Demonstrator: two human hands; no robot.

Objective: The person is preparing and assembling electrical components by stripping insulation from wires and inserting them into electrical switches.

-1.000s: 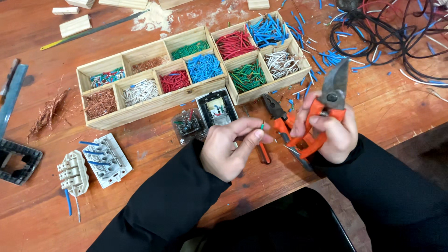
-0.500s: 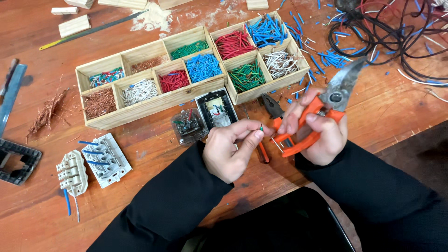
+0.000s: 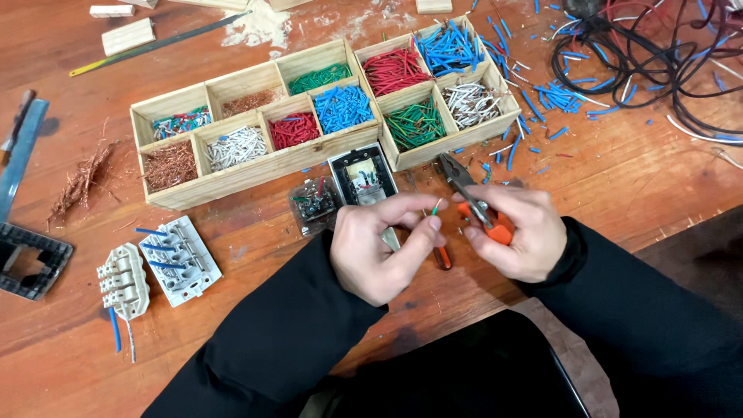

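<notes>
My left hand (image 3: 383,249) pinches a short green wire piece (image 3: 436,207) between thumb and forefinger. My right hand (image 3: 517,234) grips orange-handled pliers (image 3: 467,188), whose dark jaws point up-left toward the wooden compartment tray (image 3: 255,175). The two hands are close together, just in front of the tray. A black switch module (image 3: 361,175) and a small clear part (image 3: 313,203) lie just beyond my left hand. An orange-handled tool (image 3: 443,259) lies on the table under my left fingers, mostly hidden.
The tray holds sorted red, blue, green, white and copper wire bits. White terminal blocks (image 3: 182,255) lie at the left, with a black frame (image 3: 27,259) and copper strands (image 3: 83,176) beyond. Black cables (image 3: 642,58) and loose blue wire bits (image 3: 557,97) lie at the top right.
My right hand has lowered the pliers from a raised position and brought them down beside my left hand. My left hand still holds the wire piece in about the same place.
</notes>
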